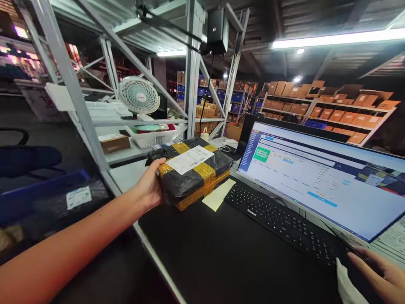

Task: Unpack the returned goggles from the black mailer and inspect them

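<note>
The left hand (154, 185) grasps one end of a black parcel (193, 178) — bound in yellow tape and white-labelled on top — to the left of the keyboard (278, 217). A pale yellow sheet (219, 196) lies between parcel and keyboard; a lit monitor (303, 177) stands behind the keyboard. The right hand (381, 272) is near the keyboard's right end, its grip impossible to tell.
</note>
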`<act>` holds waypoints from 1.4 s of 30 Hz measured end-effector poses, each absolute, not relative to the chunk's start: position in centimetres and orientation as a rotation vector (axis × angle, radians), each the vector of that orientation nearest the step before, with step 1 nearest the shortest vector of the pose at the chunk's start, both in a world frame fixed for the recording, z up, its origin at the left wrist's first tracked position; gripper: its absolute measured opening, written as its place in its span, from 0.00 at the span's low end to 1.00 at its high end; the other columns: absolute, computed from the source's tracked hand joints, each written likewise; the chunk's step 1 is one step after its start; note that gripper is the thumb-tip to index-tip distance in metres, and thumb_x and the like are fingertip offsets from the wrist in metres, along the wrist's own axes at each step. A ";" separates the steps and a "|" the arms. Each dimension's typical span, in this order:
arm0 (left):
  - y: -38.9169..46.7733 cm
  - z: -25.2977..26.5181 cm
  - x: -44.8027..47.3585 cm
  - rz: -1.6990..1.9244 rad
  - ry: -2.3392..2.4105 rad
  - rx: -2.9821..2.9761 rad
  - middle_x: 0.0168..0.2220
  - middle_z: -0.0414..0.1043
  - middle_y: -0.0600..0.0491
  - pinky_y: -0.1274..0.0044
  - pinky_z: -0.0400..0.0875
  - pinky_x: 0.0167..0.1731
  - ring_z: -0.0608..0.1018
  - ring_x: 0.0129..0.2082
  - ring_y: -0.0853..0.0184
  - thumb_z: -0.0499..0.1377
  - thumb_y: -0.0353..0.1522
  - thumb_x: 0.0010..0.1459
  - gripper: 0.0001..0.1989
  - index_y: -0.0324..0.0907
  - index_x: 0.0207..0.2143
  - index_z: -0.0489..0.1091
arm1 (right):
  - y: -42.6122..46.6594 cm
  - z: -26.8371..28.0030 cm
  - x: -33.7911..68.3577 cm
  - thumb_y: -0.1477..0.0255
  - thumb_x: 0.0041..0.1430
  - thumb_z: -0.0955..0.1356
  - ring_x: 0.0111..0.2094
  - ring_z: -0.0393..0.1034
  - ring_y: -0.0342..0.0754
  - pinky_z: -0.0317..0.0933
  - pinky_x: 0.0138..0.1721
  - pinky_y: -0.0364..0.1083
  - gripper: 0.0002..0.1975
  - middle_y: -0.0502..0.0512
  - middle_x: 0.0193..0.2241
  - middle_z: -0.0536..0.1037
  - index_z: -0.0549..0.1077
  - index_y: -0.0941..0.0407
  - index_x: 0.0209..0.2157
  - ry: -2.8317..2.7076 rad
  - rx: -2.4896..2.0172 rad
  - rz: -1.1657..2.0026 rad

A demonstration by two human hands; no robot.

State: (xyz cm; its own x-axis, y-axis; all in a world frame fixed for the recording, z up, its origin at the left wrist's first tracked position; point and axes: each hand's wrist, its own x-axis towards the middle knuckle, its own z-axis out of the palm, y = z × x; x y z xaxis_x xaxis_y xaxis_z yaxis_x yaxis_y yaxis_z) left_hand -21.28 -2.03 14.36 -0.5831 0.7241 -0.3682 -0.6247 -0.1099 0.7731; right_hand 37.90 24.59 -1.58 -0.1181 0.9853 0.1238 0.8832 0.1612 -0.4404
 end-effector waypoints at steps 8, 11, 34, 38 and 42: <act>-8.0 5.6 -17.4 1.636 1.221 -0.134 0.38 0.82 0.42 0.59 0.81 0.37 0.84 0.34 0.52 0.55 0.44 0.62 0.21 0.39 0.47 0.76 | 15.2 5.0 28.1 0.44 0.52 0.66 0.38 0.76 0.65 0.66 0.39 0.61 0.24 0.65 0.43 0.81 0.79 0.45 0.41 -2.221 -1.622 0.429; -8.6 3.6 -16.2 1.550 1.240 -0.151 0.40 0.82 0.45 0.62 0.81 0.39 0.84 0.37 0.54 0.56 0.45 0.61 0.20 0.42 0.48 0.75 | 13.9 5.3 26.6 0.45 0.57 0.64 0.32 0.76 0.60 0.69 0.35 0.58 0.26 0.62 0.43 0.81 0.79 0.47 0.46 -2.347 -1.559 0.374; -12.0 4.1 -16.2 0.771 1.923 2.219 0.42 0.75 0.51 0.73 0.71 0.44 0.76 0.43 0.63 0.66 0.32 0.59 0.07 0.45 0.41 0.78 | 5.7 4.9 17.5 0.67 0.75 0.58 0.35 0.75 0.49 0.68 0.34 0.47 0.17 0.54 0.39 0.78 0.71 0.51 0.57 -2.724 -0.543 -0.062; -11.4 4.5 -16.0 0.743 1.825 2.233 0.31 0.72 0.53 0.75 0.67 0.34 0.74 0.34 0.65 0.61 0.30 0.63 0.06 0.45 0.33 0.77 | 4.7 4.8 15.6 0.74 0.74 0.59 0.36 0.71 0.49 0.62 0.37 0.48 0.16 0.56 0.41 0.77 0.69 0.55 0.59 -2.718 -0.401 -0.085; -11.7 4.0 -15.5 0.864 1.827 2.221 0.30 0.70 0.52 0.75 0.65 0.31 0.72 0.31 0.66 0.54 0.27 0.66 0.12 0.42 0.29 0.71 | 3.9 4.8 13.8 0.80 0.71 0.61 0.38 0.68 0.49 0.58 0.39 0.50 0.18 0.57 0.43 0.76 0.69 0.58 0.59 -2.735 -0.326 -0.058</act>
State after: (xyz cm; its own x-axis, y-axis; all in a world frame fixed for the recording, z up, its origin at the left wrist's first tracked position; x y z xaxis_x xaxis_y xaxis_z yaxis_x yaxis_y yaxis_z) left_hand -15.45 -11.70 3.98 0.0985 0.9355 0.3394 0.8557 -0.2537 0.4511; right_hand 13.82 3.93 4.81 -0.8994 0.2183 0.3788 0.2341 0.9722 -0.0044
